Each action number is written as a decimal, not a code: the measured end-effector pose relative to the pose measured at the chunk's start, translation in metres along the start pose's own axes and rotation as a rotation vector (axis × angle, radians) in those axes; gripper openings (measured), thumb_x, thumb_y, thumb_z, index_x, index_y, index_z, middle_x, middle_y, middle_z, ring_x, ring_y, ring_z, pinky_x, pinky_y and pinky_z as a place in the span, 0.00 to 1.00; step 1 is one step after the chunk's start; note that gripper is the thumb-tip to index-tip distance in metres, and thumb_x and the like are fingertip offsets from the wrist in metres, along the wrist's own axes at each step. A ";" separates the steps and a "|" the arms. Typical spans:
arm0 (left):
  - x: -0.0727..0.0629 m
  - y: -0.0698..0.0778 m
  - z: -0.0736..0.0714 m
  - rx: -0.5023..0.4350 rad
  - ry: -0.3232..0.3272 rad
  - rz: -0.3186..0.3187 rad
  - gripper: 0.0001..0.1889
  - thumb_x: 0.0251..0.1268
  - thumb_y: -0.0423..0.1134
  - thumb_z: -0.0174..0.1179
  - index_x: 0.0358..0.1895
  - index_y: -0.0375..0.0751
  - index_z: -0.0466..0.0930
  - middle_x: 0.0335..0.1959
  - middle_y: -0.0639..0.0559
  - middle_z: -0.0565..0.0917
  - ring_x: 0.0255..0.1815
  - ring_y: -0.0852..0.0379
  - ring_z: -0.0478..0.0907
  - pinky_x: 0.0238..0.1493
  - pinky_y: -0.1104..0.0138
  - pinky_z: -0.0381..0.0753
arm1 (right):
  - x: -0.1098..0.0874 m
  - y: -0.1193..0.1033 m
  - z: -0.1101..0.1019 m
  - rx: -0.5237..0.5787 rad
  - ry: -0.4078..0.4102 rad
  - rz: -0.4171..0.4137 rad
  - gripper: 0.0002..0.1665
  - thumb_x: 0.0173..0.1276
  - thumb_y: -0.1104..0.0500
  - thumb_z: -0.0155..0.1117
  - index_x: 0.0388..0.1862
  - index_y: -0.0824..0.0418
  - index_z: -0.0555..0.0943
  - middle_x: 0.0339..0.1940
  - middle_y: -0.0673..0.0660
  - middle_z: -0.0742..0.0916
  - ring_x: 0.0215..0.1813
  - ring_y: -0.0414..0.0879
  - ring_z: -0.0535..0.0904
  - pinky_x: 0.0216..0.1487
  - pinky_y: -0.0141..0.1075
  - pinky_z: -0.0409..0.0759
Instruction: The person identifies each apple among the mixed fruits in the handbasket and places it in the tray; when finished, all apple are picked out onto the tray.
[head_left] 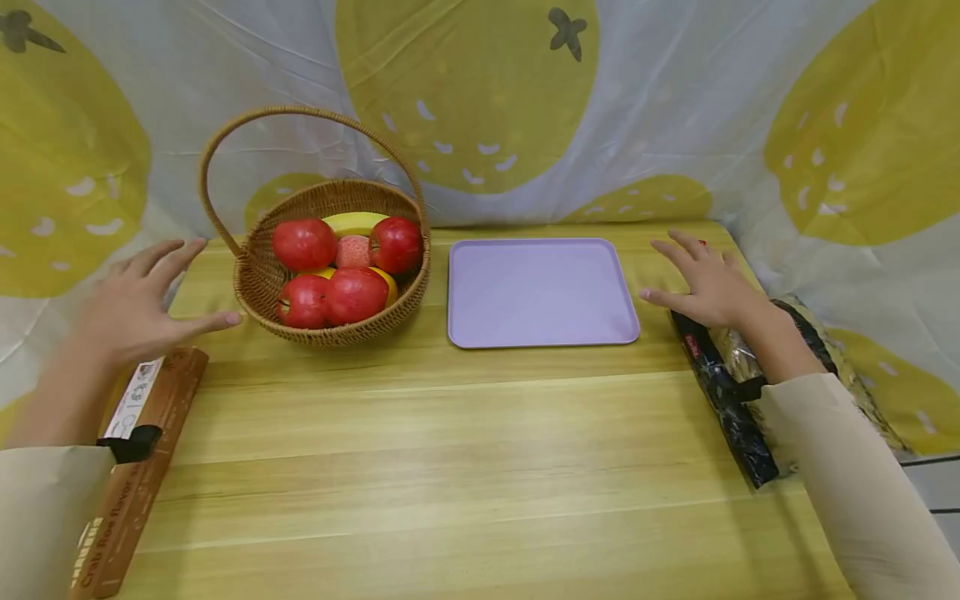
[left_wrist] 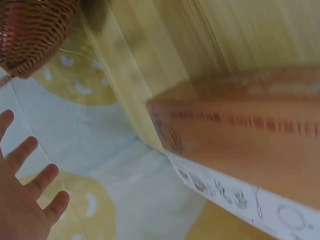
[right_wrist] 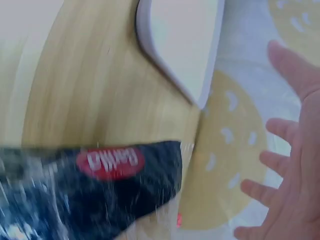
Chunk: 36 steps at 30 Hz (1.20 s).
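My left hand (head_left: 142, 304) hovers with fingers spread, left of a wicker basket (head_left: 333, 335) and above a long brown box (head_left: 161, 467). Inside the basket, red apples (head_left: 360, 296) lie with a yellow banana (head_left: 354, 222), a rough pinkish-red fruit (head_left: 352, 251) and a partly hidden orange-yellow fruit. To the right of a flat lilac tray (head_left: 542, 292), my right hand (head_left: 705, 283) is held in the air, fingers apart and holding nothing. Beneath its wrist lies a black plastic package (head_left: 723, 408); the right wrist view shows its red label (right_wrist: 111, 163).
A pale curtain (head_left: 660, 92) printed with big yellow fruits hangs behind and at both sides of the wooden table (head_left: 450, 467). The basket's tall handle (head_left: 300, 111) arches up before it. The brown box lines the left edge, the packages the right.
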<state>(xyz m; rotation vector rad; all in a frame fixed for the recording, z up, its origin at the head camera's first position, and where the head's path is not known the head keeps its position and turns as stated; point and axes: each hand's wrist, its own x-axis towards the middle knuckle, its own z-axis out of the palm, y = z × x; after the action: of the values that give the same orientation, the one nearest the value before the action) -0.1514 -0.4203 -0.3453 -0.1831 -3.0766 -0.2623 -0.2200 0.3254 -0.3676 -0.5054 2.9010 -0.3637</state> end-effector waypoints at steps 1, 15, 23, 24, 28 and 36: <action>-0.001 0.004 0.000 -0.019 0.012 -0.004 0.58 0.56 0.67 0.68 0.85 0.60 0.43 0.84 0.35 0.49 0.78 0.17 0.46 0.61 0.20 0.51 | -0.001 -0.002 0.001 0.010 0.003 -0.002 0.54 0.73 0.30 0.57 0.87 0.51 0.49 0.87 0.65 0.49 0.81 0.77 0.49 0.72 0.80 0.42; -0.012 0.059 -0.003 -0.198 0.245 0.058 0.45 0.53 0.60 0.74 0.75 0.50 0.69 0.73 0.35 0.70 0.72 0.27 0.63 0.63 0.28 0.60 | -0.008 -0.028 0.028 0.169 0.081 -0.027 0.46 0.77 0.39 0.58 0.83 0.60 0.58 0.83 0.68 0.58 0.81 0.71 0.55 0.74 0.72 0.58; -0.003 0.101 0.000 -0.275 0.236 0.129 0.44 0.49 0.57 0.78 0.72 0.53 0.72 0.72 0.39 0.71 0.72 0.33 0.65 0.60 0.28 0.65 | -0.008 -0.042 0.061 0.234 0.132 -0.008 0.39 0.76 0.46 0.62 0.76 0.67 0.67 0.78 0.72 0.67 0.68 0.70 0.74 0.66 0.64 0.74; -0.002 0.105 0.001 -0.281 0.229 0.135 0.44 0.48 0.57 0.78 0.72 0.53 0.72 0.72 0.39 0.71 0.72 0.33 0.64 0.60 0.28 0.66 | -0.008 -0.042 0.066 0.232 0.136 -0.001 0.38 0.76 0.46 0.62 0.76 0.67 0.68 0.77 0.72 0.67 0.69 0.70 0.72 0.67 0.64 0.73; 0.001 0.119 0.006 -0.298 0.198 0.143 0.45 0.48 0.59 0.78 0.73 0.53 0.71 0.73 0.40 0.70 0.73 0.33 0.64 0.61 0.29 0.66 | -0.009 -0.048 0.081 0.228 0.138 0.048 0.38 0.76 0.45 0.62 0.75 0.67 0.69 0.77 0.73 0.67 0.77 0.71 0.63 0.74 0.66 0.63; 0.005 0.136 0.012 -0.285 0.126 0.143 0.47 0.50 0.64 0.75 0.75 0.54 0.70 0.73 0.38 0.71 0.70 0.33 0.65 0.60 0.31 0.68 | -0.012 -0.056 0.088 0.278 0.135 0.119 0.36 0.74 0.47 0.64 0.72 0.67 0.72 0.77 0.74 0.68 0.78 0.71 0.60 0.76 0.66 0.61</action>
<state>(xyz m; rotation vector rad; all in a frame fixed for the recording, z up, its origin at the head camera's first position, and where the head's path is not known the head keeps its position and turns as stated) -0.1400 -0.2843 -0.3344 -0.3794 -2.8711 -0.6762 -0.1733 0.2603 -0.4352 -0.2727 2.9210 -0.7953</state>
